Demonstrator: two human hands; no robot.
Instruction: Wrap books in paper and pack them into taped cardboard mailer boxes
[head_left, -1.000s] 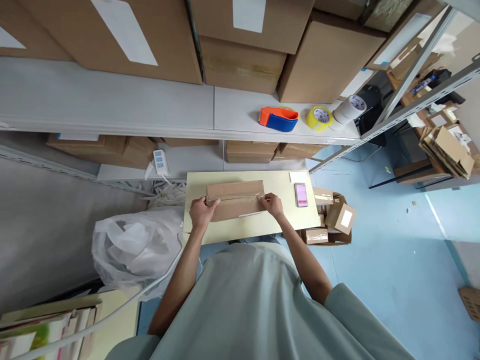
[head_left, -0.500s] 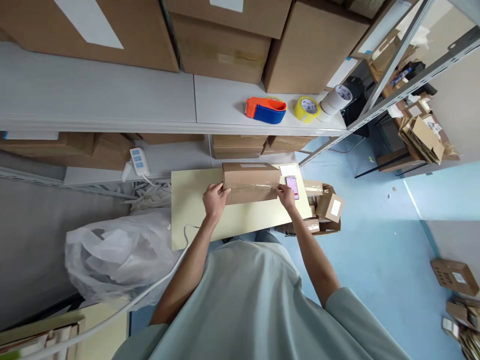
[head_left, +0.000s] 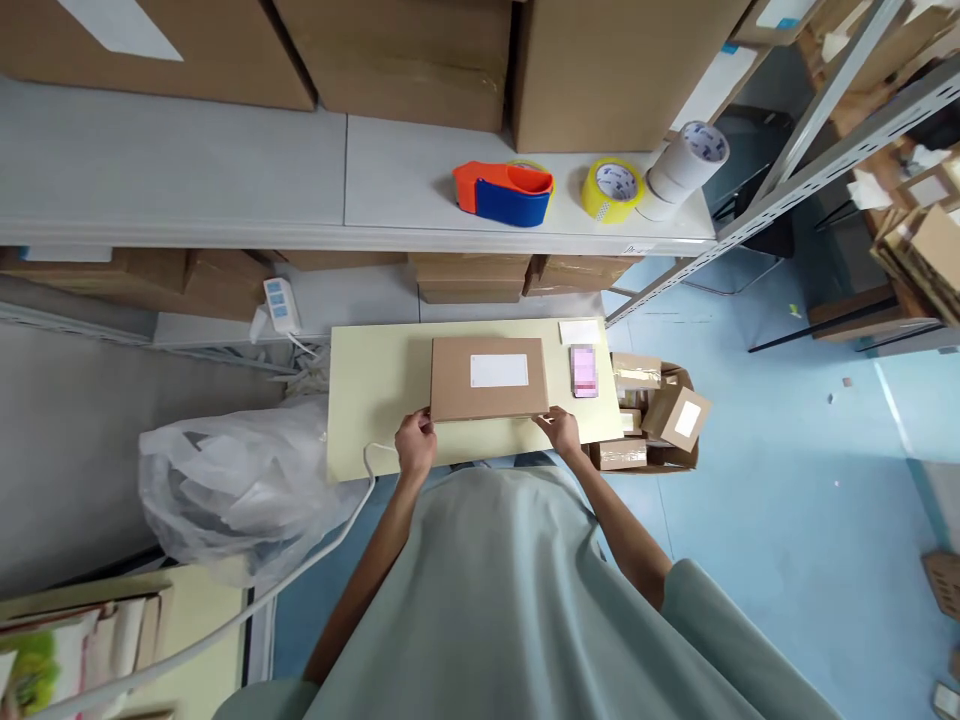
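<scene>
Probably light and stiff, the cardboard box [head_left: 453, 378] on or just above the desk [head_left: 375, 400] suits holding by its near corners, where the left hand [head_left: 416, 446] and right hand [head_left: 561, 432] clamp their fingers.

Packing room, shelved cartons [head_left: 397, 60], tape rolls [head_left: 615, 188]

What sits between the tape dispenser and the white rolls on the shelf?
A yellow tape roll sits between the dispenser and the white rolls, in the head view.
</scene>
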